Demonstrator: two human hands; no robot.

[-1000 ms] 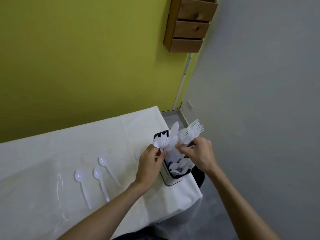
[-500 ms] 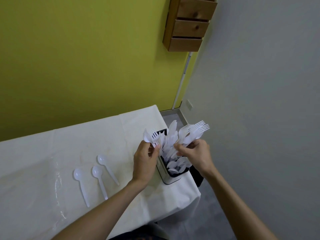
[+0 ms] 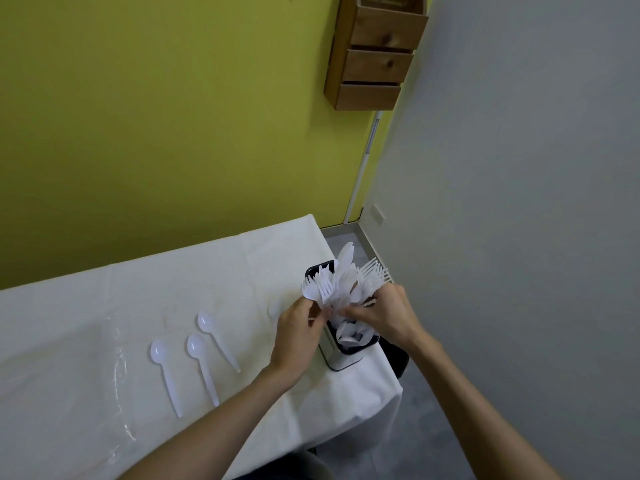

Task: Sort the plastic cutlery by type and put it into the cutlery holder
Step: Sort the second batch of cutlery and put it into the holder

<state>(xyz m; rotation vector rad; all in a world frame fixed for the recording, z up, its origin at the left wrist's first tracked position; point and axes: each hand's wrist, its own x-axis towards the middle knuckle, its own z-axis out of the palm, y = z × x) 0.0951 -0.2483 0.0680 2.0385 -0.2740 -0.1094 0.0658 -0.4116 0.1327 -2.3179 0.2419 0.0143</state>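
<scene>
While the cutlery holder (image 3: 343,360) sits stuffed at the table's (image 3: 242,265) right edge, the left hand (image 3: 298,330) pinches a few pieces (image 3: 318,287) and the right hand (image 3: 384,317) grips a fork bunch (image 3: 374,273). Looks mid-sort; next that bunch needs its own compartment, then the three loose spoons (image 3: 201,355).

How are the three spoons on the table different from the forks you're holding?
The spoons lie flat on the table, spread apart; the forks stand bunched, tines up, above the cutlery holder. Nobody touches the spoons; the left hand and right hand grip the forks. Spoons end in round bowls, forks in prongs. Both are white plastic.
</scene>
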